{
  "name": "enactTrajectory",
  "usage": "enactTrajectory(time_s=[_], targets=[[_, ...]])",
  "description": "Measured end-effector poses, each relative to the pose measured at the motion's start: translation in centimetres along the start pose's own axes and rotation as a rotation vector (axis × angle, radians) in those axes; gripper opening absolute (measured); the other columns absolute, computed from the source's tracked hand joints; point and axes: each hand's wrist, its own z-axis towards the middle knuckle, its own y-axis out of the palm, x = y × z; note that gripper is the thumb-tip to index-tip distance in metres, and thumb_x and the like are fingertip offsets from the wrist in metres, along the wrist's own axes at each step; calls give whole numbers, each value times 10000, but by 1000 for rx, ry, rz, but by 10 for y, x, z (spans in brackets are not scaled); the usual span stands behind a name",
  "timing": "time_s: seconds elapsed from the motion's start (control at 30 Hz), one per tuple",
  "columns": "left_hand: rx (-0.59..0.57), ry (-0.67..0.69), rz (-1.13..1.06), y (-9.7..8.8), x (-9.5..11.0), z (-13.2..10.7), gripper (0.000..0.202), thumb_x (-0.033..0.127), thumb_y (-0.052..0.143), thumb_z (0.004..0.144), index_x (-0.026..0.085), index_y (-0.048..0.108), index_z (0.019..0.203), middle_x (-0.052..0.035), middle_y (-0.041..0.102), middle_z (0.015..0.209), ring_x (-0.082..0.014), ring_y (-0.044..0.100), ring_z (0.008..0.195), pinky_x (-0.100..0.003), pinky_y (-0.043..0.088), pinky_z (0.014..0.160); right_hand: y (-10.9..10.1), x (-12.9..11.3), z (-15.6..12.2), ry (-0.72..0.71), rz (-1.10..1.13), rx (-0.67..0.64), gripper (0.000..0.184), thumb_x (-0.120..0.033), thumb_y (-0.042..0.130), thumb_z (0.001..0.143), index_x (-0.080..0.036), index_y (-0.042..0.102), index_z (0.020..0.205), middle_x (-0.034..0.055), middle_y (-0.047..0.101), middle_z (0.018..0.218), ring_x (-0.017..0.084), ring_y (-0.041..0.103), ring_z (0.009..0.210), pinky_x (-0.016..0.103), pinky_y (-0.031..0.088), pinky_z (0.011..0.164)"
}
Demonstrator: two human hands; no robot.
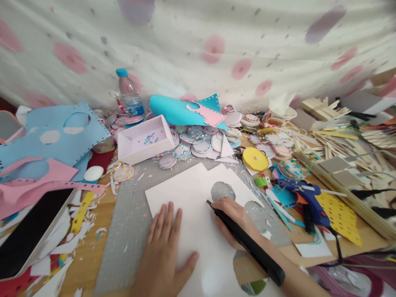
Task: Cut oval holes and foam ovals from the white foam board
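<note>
My left hand [163, 247] lies flat with fingers spread on a white sheet of paper [192, 198], pressing it onto the grey cutting mat [123, 231]. My right hand [235, 218] is closed round a long black craft knife [247, 243]. Its tip touches the sheet just beside a round hole [222, 190] cut in the paper. Other round cut-outs show along the sheet's right edge.
A pink tray [144, 140] with confetti, a water bottle [130, 93], blue foam sheets [55, 136] and several round discs crowd the back. A blue glue gun [305, 196], a yellow tape roll [255, 159] and wooden sticks [346, 140] lie right; a tablet [27, 235] lies left.
</note>
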Motion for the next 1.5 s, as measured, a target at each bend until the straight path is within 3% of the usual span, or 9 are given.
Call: enactTrajectory(time_s=[0.6,0.83,1.03,1.5], targets=[[-8,16,41,-1,0,1,823,450,525,859,111,164,1516,-171,144,1594,-342,158,1455,-527,295,1116,-2,-2,-3,-8,-3,30,280,-183,492,849,-285,466,1108,28,506,703,222,516,609,323,396,537],[-60,-23,-30,-2,1,0,1232,753,659,598,120,145,1521,-178,75,1602,-405,130,1446,-559,271,1122,-7,-2,-1,-51,-6,3,315,-119,485,803,-251,472,1089,19,498,687,215,519,597,315,389,530],[-74,-36,-27,1,3,-2,1228,712,696,593,138,136,1523,-174,71,1603,-387,107,1455,-549,266,1123,-13,-8,-3,-58,-17,-13,313,-103,473,802,-238,494,1085,19,528,680,213,542,602,302,411,533],[-78,-64,-57,0,5,0,1239,720,697,565,142,161,1520,-170,96,1600,-393,115,1452,-556,246,1128,-4,-15,-16,28,-50,71,249,-124,487,831,-228,504,1057,33,571,735,198,579,642,286,456,566]])
